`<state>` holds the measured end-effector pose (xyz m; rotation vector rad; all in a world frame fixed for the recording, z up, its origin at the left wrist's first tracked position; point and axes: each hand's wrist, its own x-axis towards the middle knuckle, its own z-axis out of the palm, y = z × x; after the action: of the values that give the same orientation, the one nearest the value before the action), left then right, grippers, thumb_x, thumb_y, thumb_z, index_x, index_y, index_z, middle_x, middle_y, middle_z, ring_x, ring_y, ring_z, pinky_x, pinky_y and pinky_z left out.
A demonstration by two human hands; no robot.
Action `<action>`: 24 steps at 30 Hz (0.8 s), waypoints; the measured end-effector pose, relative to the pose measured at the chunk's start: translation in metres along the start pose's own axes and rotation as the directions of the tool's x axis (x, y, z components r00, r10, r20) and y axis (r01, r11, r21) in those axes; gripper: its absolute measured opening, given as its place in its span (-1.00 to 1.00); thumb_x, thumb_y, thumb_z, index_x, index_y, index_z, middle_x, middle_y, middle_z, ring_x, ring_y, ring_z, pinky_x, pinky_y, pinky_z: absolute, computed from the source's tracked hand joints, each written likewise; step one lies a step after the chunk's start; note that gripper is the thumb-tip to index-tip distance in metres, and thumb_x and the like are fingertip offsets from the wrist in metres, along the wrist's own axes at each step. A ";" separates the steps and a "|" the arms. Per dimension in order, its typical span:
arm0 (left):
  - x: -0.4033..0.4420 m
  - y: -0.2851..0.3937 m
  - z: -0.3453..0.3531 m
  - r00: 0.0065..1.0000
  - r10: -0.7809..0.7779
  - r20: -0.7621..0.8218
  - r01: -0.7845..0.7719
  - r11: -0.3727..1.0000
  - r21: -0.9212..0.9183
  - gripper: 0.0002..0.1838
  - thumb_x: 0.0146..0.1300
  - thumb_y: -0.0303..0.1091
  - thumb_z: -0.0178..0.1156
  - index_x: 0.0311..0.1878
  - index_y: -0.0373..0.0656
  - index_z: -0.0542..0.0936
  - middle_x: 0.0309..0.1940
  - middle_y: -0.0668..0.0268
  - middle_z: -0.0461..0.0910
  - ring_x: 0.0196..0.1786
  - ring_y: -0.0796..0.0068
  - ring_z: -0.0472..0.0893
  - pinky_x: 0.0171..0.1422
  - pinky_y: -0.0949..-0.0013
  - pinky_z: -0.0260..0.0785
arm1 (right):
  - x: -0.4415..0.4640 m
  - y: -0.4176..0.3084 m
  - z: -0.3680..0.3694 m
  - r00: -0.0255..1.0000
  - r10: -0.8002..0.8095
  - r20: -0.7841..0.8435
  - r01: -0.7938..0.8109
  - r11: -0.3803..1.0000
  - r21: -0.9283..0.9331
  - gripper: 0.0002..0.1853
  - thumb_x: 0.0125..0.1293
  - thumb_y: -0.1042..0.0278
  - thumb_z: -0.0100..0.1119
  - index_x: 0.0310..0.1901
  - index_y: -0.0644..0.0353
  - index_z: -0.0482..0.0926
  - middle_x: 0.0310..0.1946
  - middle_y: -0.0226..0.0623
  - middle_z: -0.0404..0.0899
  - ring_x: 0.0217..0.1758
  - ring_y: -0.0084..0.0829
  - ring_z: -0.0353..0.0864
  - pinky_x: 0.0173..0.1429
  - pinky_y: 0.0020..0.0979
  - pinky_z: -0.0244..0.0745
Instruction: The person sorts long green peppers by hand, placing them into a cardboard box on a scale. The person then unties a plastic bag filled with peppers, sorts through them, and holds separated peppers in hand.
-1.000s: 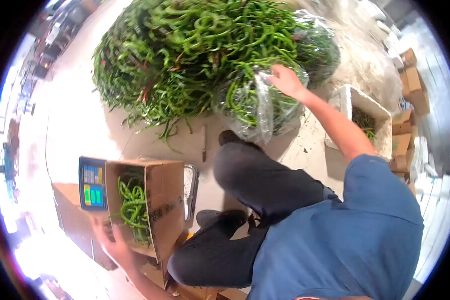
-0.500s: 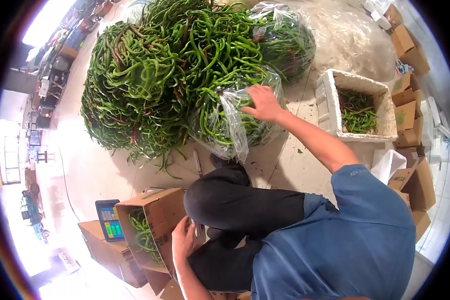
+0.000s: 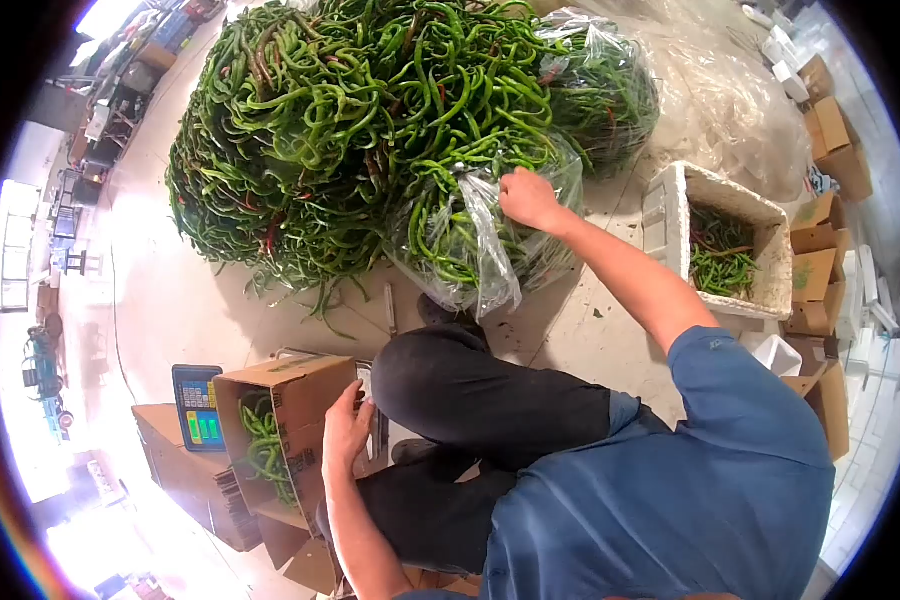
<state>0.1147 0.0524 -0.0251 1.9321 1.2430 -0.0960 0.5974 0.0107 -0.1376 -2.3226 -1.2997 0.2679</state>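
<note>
A large heap of long green peppers [image 3: 300, 130] lies on the floor, with a clear plastic bag of peppers [image 3: 450, 240] at its near side. My right hand [image 3: 530, 198] is closed at the upper part of this bag, its fingertips against the plastic; what they pinch is too small to tell. My left hand [image 3: 348, 425] is beside the right side of an open cardboard box [image 3: 310, 405], fingers partly apart and nothing visible in them. Green peppers [image 3: 267, 450] lie inside the box. A scale display [image 3: 200, 405] with green digits stands at the box's left.
A white foam box [image 3: 678, 235] with small peppers stands at the right. Behind it lie clear plastic sheeting [image 3: 720, 100] and cardboard boxes [image 3: 835, 140]. Another full bag of peppers [image 3: 605, 110] leans on the heap. A knife-like tool [image 3: 390, 308] lies on the floor near my foot.
My left hand has moved from the display side of the box to its right side, near my knee. My right hand has stayed at the bag and its fingers have closed. The view has shifted.
</note>
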 end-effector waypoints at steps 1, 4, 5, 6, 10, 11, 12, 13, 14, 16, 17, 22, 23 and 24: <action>0.004 -0.003 -0.001 1.000 0.000 0.009 0.000 1.000 -0.008 -0.53 0.32 -0.31 0.22 0.25 -0.29 0.50 0.00 -0.13 0.64 0.06 0.01 0.67 0.16 0.15 0.49 | 0.001 -0.002 -0.001 0.998 -0.059 -0.034 0.057 0.997 -0.043 -0.75 0.13 0.25 0.06 -0.38 0.26 0.62 -0.28 -0.03 0.60 -0.17 0.06 0.59 -0.02 0.01 0.46; 0.015 -0.011 0.000 1.000 0.000 0.021 0.000 1.000 -0.008 -0.53 0.32 -0.29 0.22 0.25 -0.28 0.50 -0.01 -0.13 0.65 0.05 0.00 0.67 0.15 0.14 0.48 | 0.006 -0.024 -0.002 0.994 -0.105 -0.041 0.101 0.991 -0.091 -0.68 0.18 0.17 0.04 -0.30 0.28 0.63 -0.20 0.02 0.63 -0.10 0.03 0.63 0.07 -0.02 0.45; 0.019 -0.011 -0.001 1.000 0.002 0.023 -0.002 1.000 -0.003 -0.53 0.32 -0.29 0.22 0.25 -0.28 0.50 -0.02 -0.14 0.65 0.05 0.00 0.67 0.15 0.14 0.48 | 0.008 -0.038 -0.003 0.999 -0.027 -0.025 0.024 0.996 -0.087 -0.67 0.19 0.16 0.04 -0.30 0.29 0.62 -0.19 0.03 0.64 -0.09 0.02 0.64 0.07 -0.01 0.45; 0.022 -0.008 -0.001 1.000 0.012 0.024 -0.012 1.000 0.005 -0.52 0.32 -0.28 0.22 0.25 -0.27 0.50 -0.02 -0.14 0.65 0.05 0.00 0.67 0.14 0.14 0.48 | 0.008 -0.051 -0.002 0.999 0.051 -0.009 -0.052 0.995 -0.085 -0.67 0.21 0.15 0.04 -0.30 0.30 0.61 -0.17 0.03 0.64 -0.08 0.01 0.64 0.07 -0.01 0.44; 0.030 0.003 -0.001 0.999 0.046 0.029 -0.047 0.999 0.018 -0.51 0.32 -0.26 0.22 0.26 -0.26 0.50 -0.04 -0.15 0.65 0.03 -0.01 0.67 0.13 0.15 0.48 | 0.018 -0.070 0.023 0.993 0.084 0.077 -0.063 0.967 -0.247 -0.64 0.20 0.10 0.13 -0.23 0.27 0.67 -0.13 0.04 0.66 -0.05 -0.04 0.68 0.04 -0.04 0.52; 0.031 0.005 -0.002 0.998 0.052 0.027 -0.052 0.998 0.016 -0.51 0.32 -0.26 0.22 0.27 -0.26 0.50 -0.04 -0.16 0.65 0.03 -0.01 0.67 0.13 0.15 0.48 | 0.022 -0.062 0.037 0.994 0.050 0.095 -0.017 0.948 -0.319 -0.65 0.19 0.11 0.15 -0.21 0.25 0.68 -0.13 0.03 0.66 -0.05 -0.04 0.68 0.02 -0.05 0.55; 0.029 0.010 -0.004 0.999 0.034 0.026 -0.034 0.999 0.004 -0.51 0.32 -0.24 0.22 0.27 -0.26 0.50 -0.04 -0.15 0.65 0.01 -0.03 0.67 0.12 0.15 0.48 | 0.023 -0.059 0.036 0.986 0.040 0.159 0.018 0.937 -0.349 -0.68 0.14 0.17 0.17 -0.19 0.20 0.72 -0.18 -0.02 0.69 -0.06 -0.06 0.70 0.00 -0.06 0.60; 0.027 0.013 -0.007 0.999 0.047 0.005 -0.048 0.999 0.016 -0.51 0.32 -0.24 0.22 0.27 -0.26 0.50 -0.05 -0.14 0.65 -0.01 -0.03 0.67 0.11 0.15 0.48 | 0.023 -0.058 0.025 0.980 0.112 0.167 -0.061 0.957 -0.284 -0.69 0.14 0.19 0.15 -0.20 0.18 0.73 -0.20 -0.03 0.70 -0.08 -0.06 0.70 0.00 -0.07 0.60; 0.025 0.016 -0.010 0.998 0.058 -0.019 -0.058 0.998 0.025 -0.51 0.32 -0.25 0.22 0.27 -0.26 0.50 -0.06 -0.13 0.65 -0.02 -0.03 0.68 0.10 0.14 0.48 | 0.025 -0.056 0.012 0.967 0.178 0.181 -0.137 0.966 -0.220 -0.70 0.13 0.21 0.13 -0.22 0.17 0.73 -0.22 -0.05 0.71 -0.10 -0.05 0.71 0.01 -0.08 0.61; 0.017 0.020 -0.016 0.995 0.084 -0.061 -0.083 0.996 0.015 -0.51 0.32 -0.24 0.22 0.26 -0.27 0.50 -0.08 -0.12 0.66 -0.05 -0.03 0.68 0.09 0.15 0.48 | 0.030 -0.039 0.000 0.961 0.128 0.244 -0.104 0.988 -0.110 -0.70 0.10 0.25 0.09 -0.24 0.19 0.72 -0.29 -0.01 0.70 -0.19 0.04 0.70 -0.01 -0.06 0.60; 0.013 0.026 -0.020 0.998 0.033 -0.057 -0.033 0.999 0.006 -0.51 0.32 -0.24 0.22 0.26 -0.26 0.51 -0.07 -0.12 0.66 -0.05 -0.02 0.68 0.08 0.15 0.48 | 0.028 -0.028 0.002 0.981 0.038 0.191 -0.016 0.993 -0.113 -0.70 0.10 0.25 0.08 -0.25 0.20 0.71 -0.29 0.02 0.69 -0.18 0.07 0.68 -0.02 -0.04 0.59; 0.009 0.012 -0.022 0.989 0.097 -0.111 -0.103 0.994 -0.044 -0.53 0.33 -0.26 0.22 0.26 -0.25 0.51 -0.10 -0.12 0.66 -0.07 -0.02 0.68 0.05 0.16 0.49 | 0.016 -0.017 -0.006 0.988 -0.059 0.142 0.058 0.998 0.014 -0.72 0.09 0.30 0.04 -0.30 0.30 0.65 -0.31 0.12 0.65 -0.16 0.16 0.64 -0.02 0.00 0.54; 0.007 0.011 -0.022 0.990 0.092 -0.103 -0.097 0.994 -0.045 -0.53 0.33 -0.26 0.22 0.26 -0.25 0.50 -0.10 -0.12 0.66 -0.07 -0.01 0.68 0.06 0.17 0.48 | 0.012 -0.020 -0.010 0.986 -0.040 0.163 0.033 0.998 0.048 -0.72 0.09 0.30 0.03 -0.30 0.30 0.65 -0.31 0.13 0.65 -0.16 0.16 0.64 -0.02 0.00 0.53; 0.006 0.011 -0.022 0.992 0.085 -0.096 -0.090 0.995 -0.045 -0.53 0.33 -0.26 0.22 0.26 -0.25 0.50 -0.10 -0.12 0.66 -0.06 -0.01 0.68 0.06 0.17 0.48 | 0.009 -0.018 -0.010 0.982 -0.010 0.187 0.001 0.999 0.048 -0.73 0.09 0.30 0.04 -0.30 0.31 0.63 -0.30 0.12 0.64 -0.15 0.15 0.63 -0.02 0.00 0.51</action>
<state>0.1187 0.0692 -0.0067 1.9644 1.2083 0.0711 0.5928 0.0233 -0.1199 -2.2986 -1.3709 0.5206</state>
